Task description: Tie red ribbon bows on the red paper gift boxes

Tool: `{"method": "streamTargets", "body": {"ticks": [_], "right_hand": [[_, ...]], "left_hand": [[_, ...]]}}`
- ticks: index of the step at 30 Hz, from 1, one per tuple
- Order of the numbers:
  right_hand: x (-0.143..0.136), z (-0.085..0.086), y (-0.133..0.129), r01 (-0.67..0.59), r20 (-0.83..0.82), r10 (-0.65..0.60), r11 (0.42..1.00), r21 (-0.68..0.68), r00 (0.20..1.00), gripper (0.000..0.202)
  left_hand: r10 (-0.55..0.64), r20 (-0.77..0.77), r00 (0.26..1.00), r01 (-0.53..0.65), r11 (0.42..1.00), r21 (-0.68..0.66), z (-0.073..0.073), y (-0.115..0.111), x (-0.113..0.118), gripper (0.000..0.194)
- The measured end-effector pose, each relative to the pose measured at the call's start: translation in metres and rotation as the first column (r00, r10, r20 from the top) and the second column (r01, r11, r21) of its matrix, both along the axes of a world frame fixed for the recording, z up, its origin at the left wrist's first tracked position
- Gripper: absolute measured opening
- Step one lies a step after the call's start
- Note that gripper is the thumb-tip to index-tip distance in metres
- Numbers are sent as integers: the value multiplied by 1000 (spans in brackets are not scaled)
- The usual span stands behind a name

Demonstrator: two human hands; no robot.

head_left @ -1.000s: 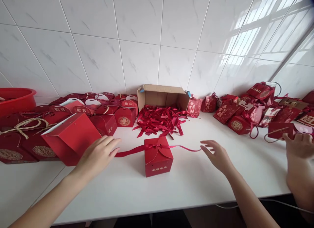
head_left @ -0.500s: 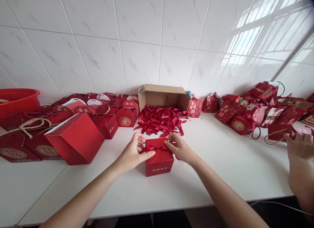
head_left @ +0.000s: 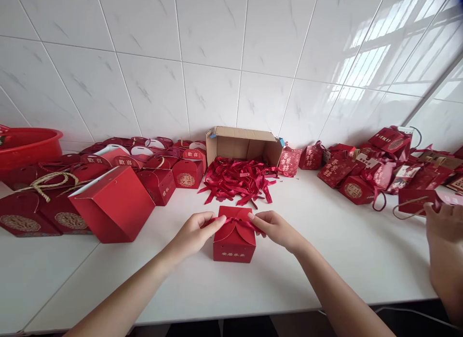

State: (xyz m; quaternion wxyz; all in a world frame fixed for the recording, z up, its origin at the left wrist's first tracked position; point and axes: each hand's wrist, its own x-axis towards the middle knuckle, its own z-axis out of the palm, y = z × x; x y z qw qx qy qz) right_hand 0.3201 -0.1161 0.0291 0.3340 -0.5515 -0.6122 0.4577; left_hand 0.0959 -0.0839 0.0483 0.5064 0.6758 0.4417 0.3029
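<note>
One small red box (head_left: 234, 252) is set on the white table (head_left: 188, 293), in front of the cardboard box (head_left: 235, 146). Its ribbon (head_left: 235, 220) is pinched by the left hand (head_left: 197, 231) and the right hand (head_left: 278, 229), thumbs against fingers. Loose ribbons (head_left: 240, 180) are heaped at the cardboard box's opening. More red boxes (head_left: 161, 185) are lined up to its left.

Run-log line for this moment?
left hand: pinching red fabric ribbon | right hand: same ribbon | square red cardboard box: upright on white table
</note>
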Motion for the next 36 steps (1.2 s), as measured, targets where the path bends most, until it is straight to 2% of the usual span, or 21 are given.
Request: {"method": "streamTargets", "body": {"ticks": [2,6,11,18,23,28,31,34,36], "right_hand": [[2,2,-2,-24,-68,25,999,22,997,51],[3,3,-5,-85,-171,93,995,50,981,47],[7,-6,-2,-106,-230,117,993,57,966,45],[15,-18,5,-148,-377,179,983,110,909,39],[16,-19,6,-137,-400,168,985,105,901,40],[25,-12,3,-184,-342,193,981,58,920,45],[32,-3,0,-157,-354,171,985,69,919,45],[36,9,-5,-117,-411,144,989,90,900,37],[36,20,-8,-104,-427,143,988,112,893,31]], "left_hand": [[-33,15,999,33,999,-20,-3,2,-2,47],[-42,14,999,43,997,-60,-11,5,-3,45],[-44,28,999,45,997,-69,-17,6,-3,43],[-101,94,990,116,979,-165,-13,12,-12,41],[-150,50,987,157,968,-197,-8,13,-13,36],[-194,-63,979,185,975,-120,3,10,-17,36],[-191,-168,967,185,981,-52,9,14,-25,36],[-82,-266,961,119,985,126,13,19,-28,30],[-4,-269,963,77,961,264,17,20,-22,25]]}}
